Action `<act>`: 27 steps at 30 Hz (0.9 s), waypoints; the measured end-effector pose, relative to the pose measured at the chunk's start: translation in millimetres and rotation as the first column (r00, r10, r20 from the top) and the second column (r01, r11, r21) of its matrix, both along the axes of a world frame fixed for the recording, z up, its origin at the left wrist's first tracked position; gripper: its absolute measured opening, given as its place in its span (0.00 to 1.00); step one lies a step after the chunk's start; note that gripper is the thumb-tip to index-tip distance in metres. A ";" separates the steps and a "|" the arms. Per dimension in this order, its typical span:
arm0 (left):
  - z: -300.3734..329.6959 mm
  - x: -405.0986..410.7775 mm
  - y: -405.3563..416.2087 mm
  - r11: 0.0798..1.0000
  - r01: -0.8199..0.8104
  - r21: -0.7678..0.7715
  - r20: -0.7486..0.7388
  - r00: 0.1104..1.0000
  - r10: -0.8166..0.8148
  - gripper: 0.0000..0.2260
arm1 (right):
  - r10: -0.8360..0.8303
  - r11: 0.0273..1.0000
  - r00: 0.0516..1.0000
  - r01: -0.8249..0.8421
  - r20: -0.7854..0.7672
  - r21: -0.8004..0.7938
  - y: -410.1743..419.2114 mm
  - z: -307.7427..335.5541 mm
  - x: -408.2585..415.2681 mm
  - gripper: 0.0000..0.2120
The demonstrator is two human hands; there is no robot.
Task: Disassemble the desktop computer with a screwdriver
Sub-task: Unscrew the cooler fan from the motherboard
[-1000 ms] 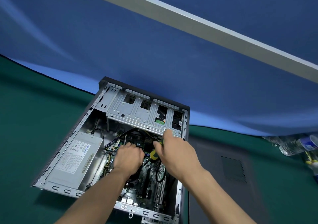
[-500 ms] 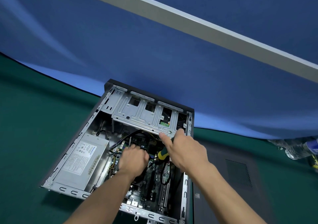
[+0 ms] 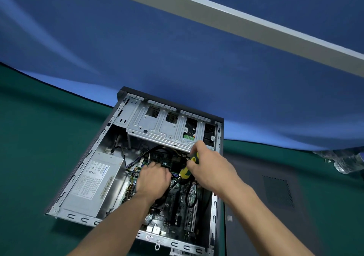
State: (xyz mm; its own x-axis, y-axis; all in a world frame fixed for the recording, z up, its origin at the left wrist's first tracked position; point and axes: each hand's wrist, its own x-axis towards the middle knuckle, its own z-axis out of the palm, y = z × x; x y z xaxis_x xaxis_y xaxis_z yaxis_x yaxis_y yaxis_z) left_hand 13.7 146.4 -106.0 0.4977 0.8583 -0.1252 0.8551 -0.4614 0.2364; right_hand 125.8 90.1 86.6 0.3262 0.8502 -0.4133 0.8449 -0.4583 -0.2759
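Green tabletop [image 3: 35, 137] carries the open desktop computer [image 3: 137, 167] below me. I see my right hand [image 3: 212, 169] gripping the screwdriver [image 3: 187, 170], shaft angled down-left toward my left hand [image 3: 152, 181], curled inside on the motherboard [image 3: 177, 202]; its hold is hidden.

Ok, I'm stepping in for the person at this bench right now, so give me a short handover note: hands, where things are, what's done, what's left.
Right hand: grips the yellow and green screwdriver, its shaft angled down into the case.
Left hand: down on the circuit board in the middle of the case; fingers hidden, so grip unclear.
Computer case: lies open on its side on the green table. Side panel is already off, flat to the right of the case.
Still inside: power supply at left, drive cage at the far end, the circuit board and its cables.
Left: all of those.
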 end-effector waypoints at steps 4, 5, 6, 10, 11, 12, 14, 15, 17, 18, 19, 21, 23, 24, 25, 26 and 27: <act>3.8 -1.0 -1.0 1.000 0.008 -0.016 0.003 1.000 -0.008 0.17 | 0.027 0.999 0.938 -0.040 0.346 0.029 -3.3 -1.7 0.4 0.20; 5.2 -1.2 -1.5 1.000 0.010 -0.015 0.004 1.000 -0.010 0.17 | 0.037 0.998 0.953 -0.048 0.301 0.030 -3.7 -1.7 0.5 0.18; 6.5 -1.6 -1.7 1.000 0.010 -0.012 0.002 1.000 -0.010 0.17 | 0.049 0.998 0.977 -0.056 0.209 0.027 -3.3 -1.1 1.2 0.14; 7.8 -1.7 -1.2 1.000 0.007 -0.029 -0.015 1.000 -0.008 0.14 | 0.076 0.997 0.987 -0.076 0.145 -0.002 -2.3 2.8 1.4 0.15; 7.7 -1.4 -1.3 0.999 0.013 -0.041 -0.014 1.000 -0.014 0.13 | 0.079 0.997 0.970 -0.082 0.230 0.006 -2.5 3.1 0.2 0.18; 7.3 -1.4 -1.3 0.999 0.016 -0.049 -0.012 1.000 -0.016 0.12 | 0.089 0.995 0.957 -0.097 0.275 0.014 -2.3 2.6 -1.0 0.19; 7.1 -1.4 -0.8 0.999 0.011 -0.041 -0.011 1.000 -0.012 0.14 | 0.131 0.991 0.973 -0.135 0.190 0.009 -0.7 3.5 -3.5 0.14; 7.2 -1.5 -0.3 0.999 0.012 -0.041 -0.014 1.000 -0.013 0.15 | 0.162 0.987 0.981 -0.163 0.110 -0.001 1.0 4.6 -5.2 0.10; 7.3 0.6 2.0 0.999 0.019 -0.049 -0.024 0.999 -0.020 0.15 | 0.170 0.985 0.985 -0.170 0.011 -0.012 2.6 7.7 -5.9 0.07; 7.5 0.5 2.3 0.998 0.014 -0.054 -0.032 0.999 -0.016 0.16 | 0.138 0.990 0.990 -0.138 0.024 -0.005 1.0 7.6 -8.0 0.07; 7.8 0.5 1.8 0.998 0.003 -0.058 -0.036 0.999 -0.005 0.17 | 0.099 0.995 0.992 -0.100 0.082 0.007 -0.8 7.2 -10.4 0.10; 7.9 0.7 1.8 0.997 -0.028 -0.074 -0.026 0.999 0.026 0.18 | 0.070 0.997 0.970 -0.078 0.232 0.022 -5.8 4.0 -13.1 0.15; 8.8 1.4 1.8 0.996 -0.033 -0.077 -0.015 0.999 0.032 0.18 | 0.089 0.994 0.981 -0.099 0.174 0.051 -9.0 1.6 -14.4 0.11; 9.5 1.5 1.7 0.996 -0.030 -0.081 -0.013 1.000 0.029 0.17 | 0.107 0.991 0.989 -0.114 0.097 0.064 -9.3 1.3 -14.4 0.07; 10.0 1.5 1.6 0.996 -0.027 -0.088 -0.012 1.000 0.026 0.16 | 0.120 0.990 0.992 -0.122 0.039 0.066 -9.1 1.5 -15.1 0.06; 10.3 1.7 1.4 0.995 -0.029 -0.094 -0.014 1.000 0.028 0.16 | 0.115 0.991 0.993 -0.117 0.030 0.061 -9.2 1.5 -16.9 0.07; 10.3 2.2 1.0 0.995 -0.036 -0.095 -0.019 0.999 0.034 0.17 | 0.096 0.994 0.992 -0.100 0.082 0.051 -9.4 -0.3 -18.8 0.10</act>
